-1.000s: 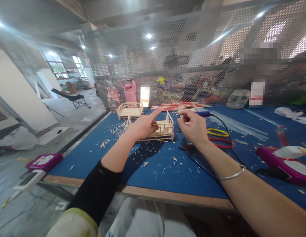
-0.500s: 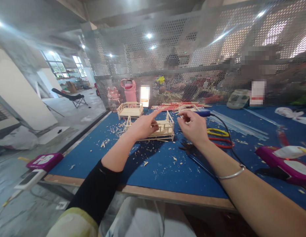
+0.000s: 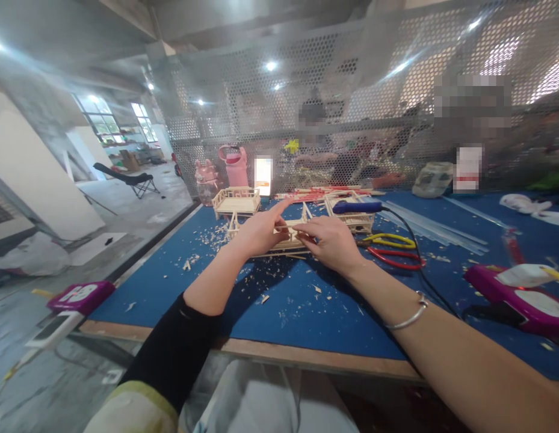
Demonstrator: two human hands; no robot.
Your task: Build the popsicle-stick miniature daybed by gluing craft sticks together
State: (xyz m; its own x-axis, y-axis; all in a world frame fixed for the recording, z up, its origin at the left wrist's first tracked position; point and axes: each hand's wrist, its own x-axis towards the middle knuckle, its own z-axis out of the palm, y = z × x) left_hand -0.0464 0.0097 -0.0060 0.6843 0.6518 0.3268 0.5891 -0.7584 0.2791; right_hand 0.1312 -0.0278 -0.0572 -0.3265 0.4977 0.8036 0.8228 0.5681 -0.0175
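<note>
A small pale wooden model bed (image 3: pixel 286 236) stands on the blue mat (image 3: pixel 306 313) among wood chips. My left hand (image 3: pixel 260 231) grips its left side with curled fingers, while the index finger sticks out over the top rail. My right hand (image 3: pixel 331 242) rests against the model's right end, fingers closed on its frame. Just behind that hand, a blue-handled corded tool (image 3: pixel 358 207) lies across another wooden model (image 3: pixel 357 221).
A third wooden model (image 3: pixel 237 201) and two pink bottles (image 3: pixel 236 165) stand at the back left. Red and yellow pliers (image 3: pixel 393 251) lie to the right, with clear sticks (image 3: pixel 441 231) and purple packages (image 3: pixel 518 300) beyond. Other people sit behind a mesh screen (image 3: pixel 351 108).
My right hand has dropped down and to the left, from beside the blue tool onto the model's right end. The left hand has stayed on the model.
</note>
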